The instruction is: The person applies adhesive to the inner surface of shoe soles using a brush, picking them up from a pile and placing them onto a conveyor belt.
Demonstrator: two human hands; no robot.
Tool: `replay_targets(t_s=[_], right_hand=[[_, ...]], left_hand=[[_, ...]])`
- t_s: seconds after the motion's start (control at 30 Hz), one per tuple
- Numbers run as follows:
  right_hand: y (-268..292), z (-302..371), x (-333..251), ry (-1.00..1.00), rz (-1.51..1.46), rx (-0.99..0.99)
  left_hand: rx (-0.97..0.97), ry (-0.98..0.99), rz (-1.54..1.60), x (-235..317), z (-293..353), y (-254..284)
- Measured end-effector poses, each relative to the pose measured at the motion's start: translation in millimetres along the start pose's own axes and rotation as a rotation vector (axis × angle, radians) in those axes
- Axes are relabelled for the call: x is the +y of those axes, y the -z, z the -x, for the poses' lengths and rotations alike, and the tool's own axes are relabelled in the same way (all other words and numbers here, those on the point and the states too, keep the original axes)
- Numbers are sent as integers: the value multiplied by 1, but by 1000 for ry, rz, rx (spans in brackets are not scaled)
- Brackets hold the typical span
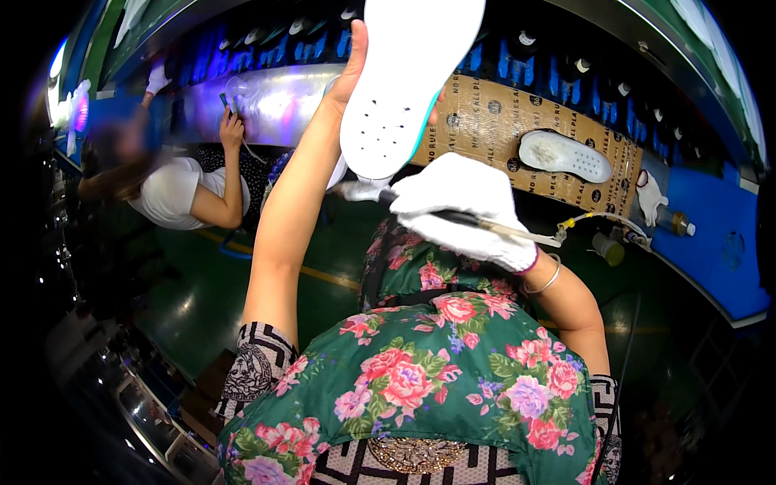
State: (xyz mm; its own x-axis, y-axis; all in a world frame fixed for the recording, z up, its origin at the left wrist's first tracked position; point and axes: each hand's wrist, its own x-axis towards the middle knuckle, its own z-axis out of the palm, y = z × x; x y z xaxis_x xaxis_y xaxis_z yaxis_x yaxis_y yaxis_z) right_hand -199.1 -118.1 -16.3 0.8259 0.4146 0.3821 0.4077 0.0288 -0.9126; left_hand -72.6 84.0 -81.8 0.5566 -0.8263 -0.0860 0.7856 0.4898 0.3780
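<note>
A white shoe sole (388, 89) with small dark holes at its near end and a teal edge is held up in front of me. My bare left hand (351, 69) grips it from beneath; the thumb shows along its left side and fingertips at its right edge. My right hand (461, 206), in a white knit glove, is closed around a brush (505, 230). The pale bristles point left, just below the sole's near end; whether they touch it I cannot tell. A thin tube (602, 215) with a yellow fitting meets the handle's rear end.
Another sole (563, 156) lies on brown cardboard (477, 133) covering the bench. To the right are a white glove (649, 196), a bottle (679, 222), a jar (609, 249) and a blue tabletop (711, 242). A co-worker (190, 190) sits left, holding a green-handled tool. Blue holders (517, 65) line the back.
</note>
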Motion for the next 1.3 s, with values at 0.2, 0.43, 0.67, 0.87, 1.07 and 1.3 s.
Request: replay_targets(t_s=[0.2, 0.43, 0.67, 0.87, 1.07, 1.3], right_hand=[[-4, -1, 12, 151, 380, 17], [1, -4, 7, -204, -48, -22], [-5, -8, 13, -182, 2, -63], [7, -13, 21, -95, 286, -103], [1, -14, 21, 95, 300, -80], [13, -8, 7, -464, -104, 131]], left_hand=[[120, 112, -43, 6, -5, -5], [523, 118, -608, 8, -12, -12], [596, 483, -944, 16, -18, -7], [642, 623, -1248, 25, -21, -24], [705, 603, -1315, 32, -19, -31], [656, 135, -712, 12, -5, -7]])
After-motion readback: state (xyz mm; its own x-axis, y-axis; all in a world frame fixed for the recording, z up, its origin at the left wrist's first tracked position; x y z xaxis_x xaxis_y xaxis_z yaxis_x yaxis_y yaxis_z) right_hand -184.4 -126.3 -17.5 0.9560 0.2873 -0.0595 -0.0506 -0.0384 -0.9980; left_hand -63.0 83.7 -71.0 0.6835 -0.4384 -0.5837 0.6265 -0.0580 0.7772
